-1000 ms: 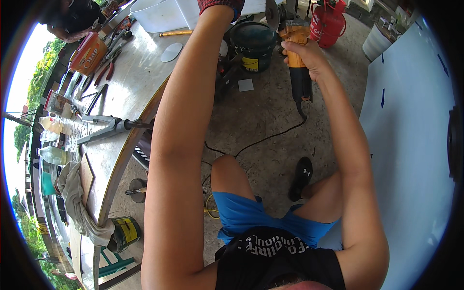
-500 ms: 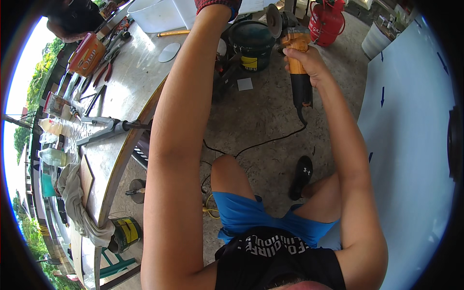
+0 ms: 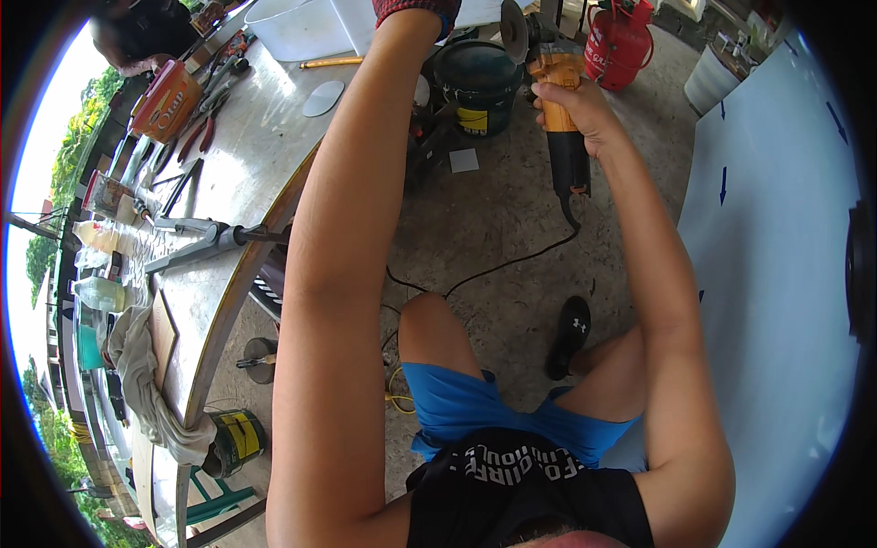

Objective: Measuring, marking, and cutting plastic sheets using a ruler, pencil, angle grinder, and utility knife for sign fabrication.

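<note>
Our right fingers hug the orange-and-black grinder — for our red-gloved left hand, left of it, we can't tell.

The shiny grey surface carries an orange rectangular plastic tub, red-handled metal pliers, a flat pale oval disc and a crumpled grey cloth. The grey concrete floor bears a dark-green round bucket and a flat white square piece.

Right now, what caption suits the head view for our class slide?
Right hand gripping an orange grinder, gloved left hand partly visible at the top edge, cluttered table at left.
</note>
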### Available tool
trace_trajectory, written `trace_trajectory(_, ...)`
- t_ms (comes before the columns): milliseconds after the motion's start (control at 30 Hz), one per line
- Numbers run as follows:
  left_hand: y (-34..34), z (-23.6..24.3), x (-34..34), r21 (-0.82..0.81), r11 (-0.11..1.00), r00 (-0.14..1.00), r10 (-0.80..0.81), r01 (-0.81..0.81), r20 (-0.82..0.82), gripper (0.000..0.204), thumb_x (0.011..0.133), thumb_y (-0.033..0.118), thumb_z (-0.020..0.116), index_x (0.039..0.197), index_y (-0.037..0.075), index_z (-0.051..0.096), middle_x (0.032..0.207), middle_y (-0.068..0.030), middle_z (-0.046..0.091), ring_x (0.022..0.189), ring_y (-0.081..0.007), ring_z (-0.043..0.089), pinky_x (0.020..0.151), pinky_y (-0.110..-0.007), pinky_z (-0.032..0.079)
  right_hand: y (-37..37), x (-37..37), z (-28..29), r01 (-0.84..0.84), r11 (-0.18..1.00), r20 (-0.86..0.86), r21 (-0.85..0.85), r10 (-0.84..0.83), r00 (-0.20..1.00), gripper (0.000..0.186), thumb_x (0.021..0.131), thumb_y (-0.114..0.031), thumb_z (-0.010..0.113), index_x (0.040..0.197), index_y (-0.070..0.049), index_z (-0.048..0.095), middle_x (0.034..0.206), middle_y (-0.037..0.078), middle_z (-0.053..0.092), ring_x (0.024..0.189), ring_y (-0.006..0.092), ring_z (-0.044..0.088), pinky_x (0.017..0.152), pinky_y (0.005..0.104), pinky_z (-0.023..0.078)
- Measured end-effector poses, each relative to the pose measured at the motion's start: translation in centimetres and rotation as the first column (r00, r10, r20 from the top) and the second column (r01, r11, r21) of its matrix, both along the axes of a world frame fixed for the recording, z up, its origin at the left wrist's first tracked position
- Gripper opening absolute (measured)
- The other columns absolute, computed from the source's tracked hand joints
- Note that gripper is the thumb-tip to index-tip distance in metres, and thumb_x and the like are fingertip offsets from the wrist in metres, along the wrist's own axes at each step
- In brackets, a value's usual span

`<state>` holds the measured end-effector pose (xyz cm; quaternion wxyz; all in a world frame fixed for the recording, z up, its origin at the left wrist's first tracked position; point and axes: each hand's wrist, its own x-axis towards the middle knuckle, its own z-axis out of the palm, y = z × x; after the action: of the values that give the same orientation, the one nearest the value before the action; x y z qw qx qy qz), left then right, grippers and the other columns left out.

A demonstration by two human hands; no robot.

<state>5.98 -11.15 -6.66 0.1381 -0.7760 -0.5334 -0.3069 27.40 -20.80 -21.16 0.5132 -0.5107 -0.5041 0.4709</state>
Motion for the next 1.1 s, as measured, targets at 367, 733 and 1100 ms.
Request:
trace_trajectory(367, 0.2, -0.4, -0.2, 0.043, 0.999, 1.000, -0.003, 0.003, 0.003, 0.027, 0.097, 0.037, 0.060, 0.104, 0.017, 0.076, 0.101, -0.0166, 0.076, 0.101, -0.0367, 0.072, 0.090, -0.049, 0.051, 0.1, -0.2, 0.7, -0.001, 1.000, 0.009, 0.011, 0.001, 1.000, 0.059, 0.078, -0.037, 0.087, 0.116, 0.001, 0.063, 0.093, 0.011, 0.070, 0.071, 0.0170, 0.072, 0.064, 0.0292, 0.061)
trace_trajectory(733, 0.6, -0.4, -0.1, 0.028, 1.000, 1.000, 0.007, -0.007, -0.007, 0.028, 0.098, 0.038, 0.060, 0.104, 0.016, 0.076, 0.101, -0.0167, 0.076, 0.099, -0.0369, 0.072, 0.088, -0.050, 0.052, 0.9, 0.0, 1.6, 0.006, 1.000, 0.019, 0.024, -0.006, 1.000, 0.056, 0.079, -0.037, 0.086, 0.116, 0.000, 0.063, 0.093, 0.011, 0.070, 0.072, 0.0172, 0.072, 0.064, 0.0294, 0.060)
trace_trajectory(1100, 0.4, -0.6, -0.1, 0.075, 0.997, 0.998, 0.017, -0.013, -0.052, 0.028, 0.098, 0.038, 0.059, 0.104, 0.017, 0.075, 0.099, -0.0152, 0.076, 0.098, -0.0362, 0.072, 0.088, -0.050, 0.051, 1.2, 0.1, 2.7, 0.010, 0.999, 0.006, 0.045, -0.010, 1.000, 0.054, 0.080, -0.034, 0.085, 0.116, 0.000, 0.064, 0.092, 0.011, 0.070, 0.072, 0.0176, 0.072, 0.064, 0.0298, 0.060)
